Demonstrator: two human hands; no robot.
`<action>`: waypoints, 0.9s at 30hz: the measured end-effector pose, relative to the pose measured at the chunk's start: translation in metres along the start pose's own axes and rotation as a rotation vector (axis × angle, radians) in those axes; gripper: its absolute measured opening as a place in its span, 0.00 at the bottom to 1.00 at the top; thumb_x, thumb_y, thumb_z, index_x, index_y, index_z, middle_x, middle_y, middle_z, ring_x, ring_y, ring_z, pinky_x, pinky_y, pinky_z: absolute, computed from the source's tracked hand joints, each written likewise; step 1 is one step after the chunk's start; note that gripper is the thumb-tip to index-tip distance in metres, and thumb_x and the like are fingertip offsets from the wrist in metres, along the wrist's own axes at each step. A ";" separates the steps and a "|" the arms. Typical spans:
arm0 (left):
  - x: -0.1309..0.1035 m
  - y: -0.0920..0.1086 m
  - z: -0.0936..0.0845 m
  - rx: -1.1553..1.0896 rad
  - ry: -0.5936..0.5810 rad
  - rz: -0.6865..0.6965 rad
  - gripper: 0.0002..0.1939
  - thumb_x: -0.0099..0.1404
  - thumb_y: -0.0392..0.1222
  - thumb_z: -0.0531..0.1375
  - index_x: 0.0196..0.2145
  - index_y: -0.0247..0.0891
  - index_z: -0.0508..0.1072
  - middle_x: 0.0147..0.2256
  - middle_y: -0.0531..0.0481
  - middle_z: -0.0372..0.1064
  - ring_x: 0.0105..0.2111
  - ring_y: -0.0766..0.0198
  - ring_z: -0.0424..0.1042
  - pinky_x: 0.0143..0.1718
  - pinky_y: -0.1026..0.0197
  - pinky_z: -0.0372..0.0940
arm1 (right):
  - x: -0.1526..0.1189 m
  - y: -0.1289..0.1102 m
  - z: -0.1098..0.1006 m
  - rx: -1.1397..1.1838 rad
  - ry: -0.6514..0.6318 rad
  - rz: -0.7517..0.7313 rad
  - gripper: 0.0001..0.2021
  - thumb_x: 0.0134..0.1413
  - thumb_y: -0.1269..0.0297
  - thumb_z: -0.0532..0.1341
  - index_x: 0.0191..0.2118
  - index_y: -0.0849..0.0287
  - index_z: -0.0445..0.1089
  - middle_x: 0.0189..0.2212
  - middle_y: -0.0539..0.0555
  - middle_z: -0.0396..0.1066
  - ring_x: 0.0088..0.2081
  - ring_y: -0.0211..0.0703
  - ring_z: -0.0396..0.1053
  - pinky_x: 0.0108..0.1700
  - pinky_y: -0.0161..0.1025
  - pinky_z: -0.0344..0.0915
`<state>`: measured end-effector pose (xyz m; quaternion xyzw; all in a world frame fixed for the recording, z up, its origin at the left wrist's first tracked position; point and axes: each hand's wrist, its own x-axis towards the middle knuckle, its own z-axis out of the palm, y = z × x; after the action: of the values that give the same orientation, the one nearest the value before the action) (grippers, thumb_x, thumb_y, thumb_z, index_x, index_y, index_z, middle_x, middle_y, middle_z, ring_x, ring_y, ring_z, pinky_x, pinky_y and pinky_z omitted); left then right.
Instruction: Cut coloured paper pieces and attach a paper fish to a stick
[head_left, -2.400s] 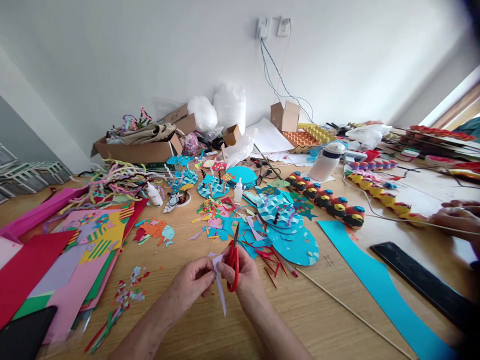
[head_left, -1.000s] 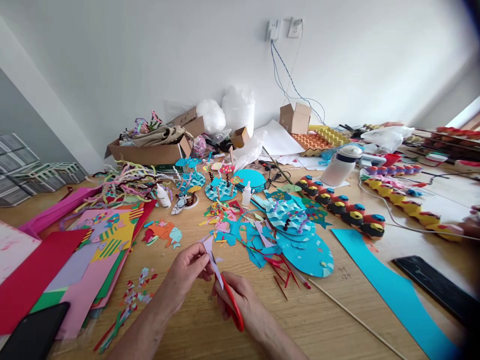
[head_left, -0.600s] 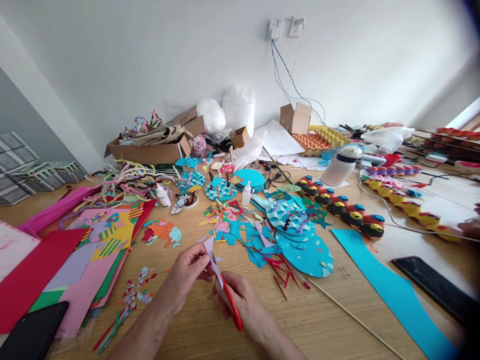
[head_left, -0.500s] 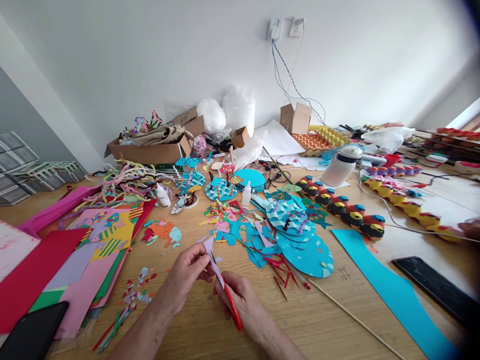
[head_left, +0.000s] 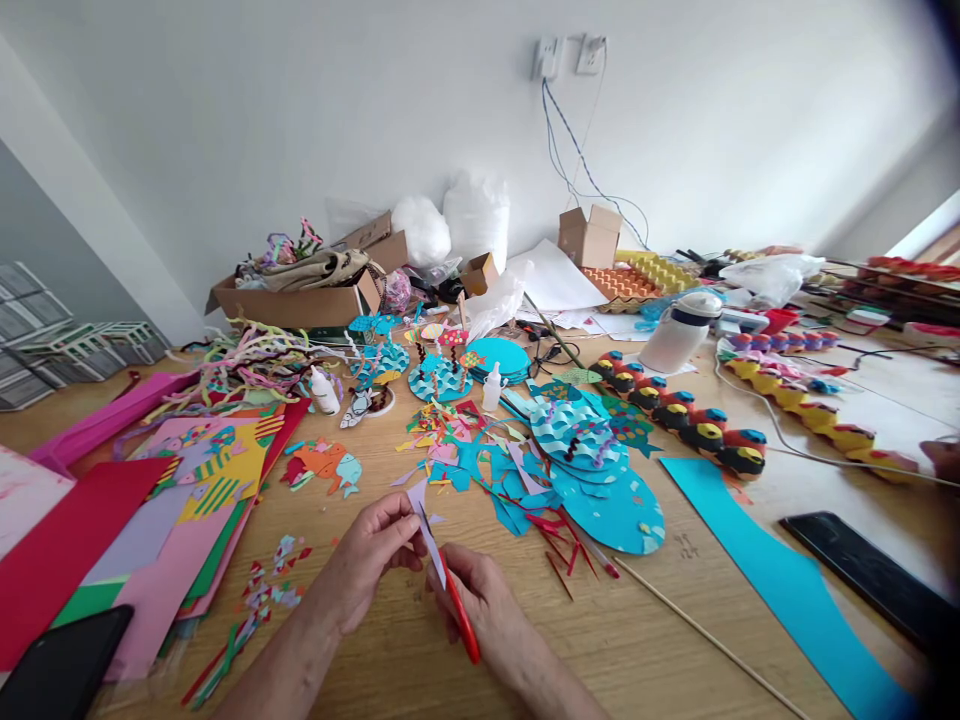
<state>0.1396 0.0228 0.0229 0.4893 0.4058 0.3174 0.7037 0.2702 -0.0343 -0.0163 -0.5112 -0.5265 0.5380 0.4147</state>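
Note:
Between the thumb and fingers of my left hand [head_left: 375, 550] is a small piece of lilac paper [head_left: 418, 496], pinched near its upper part. My right hand [head_left: 484, 600] grips red-handled scissors [head_left: 461, 615], whose blades point up and away at the paper. A lilac strip lies along the blades. Beyond my hands, blue paper offcuts [head_left: 510, 500] and thin red scraps [head_left: 570, 545] are scattered on the wooden table. To the left lie cut-out paper fish [head_left: 322, 462] in orange and light blue, and a heap of tiny paper bits [head_left: 274, 590].
Stacked coloured paper sheets [head_left: 142, 620] and a phone [head_left: 67, 660] lie at left. Blue discs [head_left: 615, 510], a wooden stick [head_left: 697, 620], blue paper [head_left: 780, 580] and another phone [head_left: 862, 565] lie at right. Glue bottles [head_left: 325, 390] stand behind. A person's hand [head_left: 943, 458] shows at the right edge.
Almost nothing differs. The view has shifted very slightly; both hands keep their hold on the paper and the scissors.

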 end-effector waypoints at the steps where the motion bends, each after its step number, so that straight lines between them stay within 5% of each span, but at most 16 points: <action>1: 0.000 -0.001 0.000 -0.001 -0.012 -0.006 0.07 0.55 0.42 0.57 0.25 0.35 0.67 0.22 0.53 0.64 0.24 0.68 0.64 0.26 0.65 0.60 | 0.000 0.000 0.000 0.004 -0.002 0.011 0.17 0.53 0.53 0.50 0.21 0.60 0.58 0.15 0.44 0.51 0.18 0.31 0.50 0.19 0.29 0.46; 27: -0.001 -0.008 0.002 -0.026 -0.089 -0.060 0.07 0.56 0.40 0.55 0.25 0.34 0.66 0.22 0.53 0.65 0.23 0.68 0.64 0.25 0.65 0.58 | 0.003 0.006 0.001 -0.079 0.024 -0.010 0.17 0.54 0.54 0.49 0.22 0.60 0.59 0.16 0.45 0.52 0.21 0.31 0.52 0.21 0.30 0.47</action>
<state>0.1412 0.0185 0.0163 0.4811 0.3846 0.2793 0.7366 0.2697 -0.0316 -0.0225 -0.5308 -0.5448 0.5088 0.4032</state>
